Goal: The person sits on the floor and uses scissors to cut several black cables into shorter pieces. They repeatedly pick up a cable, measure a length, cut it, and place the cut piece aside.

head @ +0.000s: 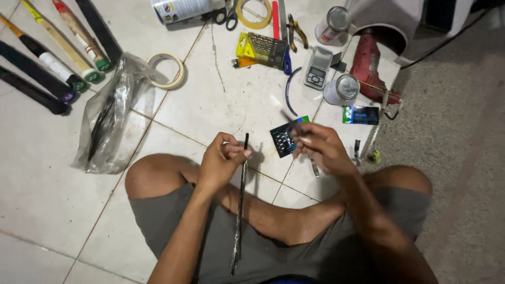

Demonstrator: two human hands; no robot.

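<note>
**Head cam: thin black rod in one hand, small dark card in the other**

Head view looking straight down at crossed legs on a white tiled floor [47, 200]. Left hand [218, 160] closed tight near the top of a thin black rod [240, 205], thumb and fingers pinched round it, rod standing nearly upright and running down past the knee toward the grey shorts. Right hand [321, 147] curled round a small dark card [284, 139] with pale markings, held at its right edge, just beside the rod's top end but not touching it. Fingers of that hand a bit motion-blurred, so can't tell the exact grip beyond closed on the card.

Loads of stuff spread out on the floor beyond the hands:
- clear plastic bag [108, 118] with dark strips inside, off to the left
- roll of masking tape [169, 70] touching the bag's top edge
- row of long wrapped handles [52, 58] in the top left corner
- yellow case of drill bits [261, 49] up the middle, scissors [227, 16] and a second tape roll [254, 13] above it
- small digital scale [317, 67] with two metal cans [341, 88] near it
- red power drill [368, 66] on the right, by the edge of the grey carpet [457, 131]
</note>
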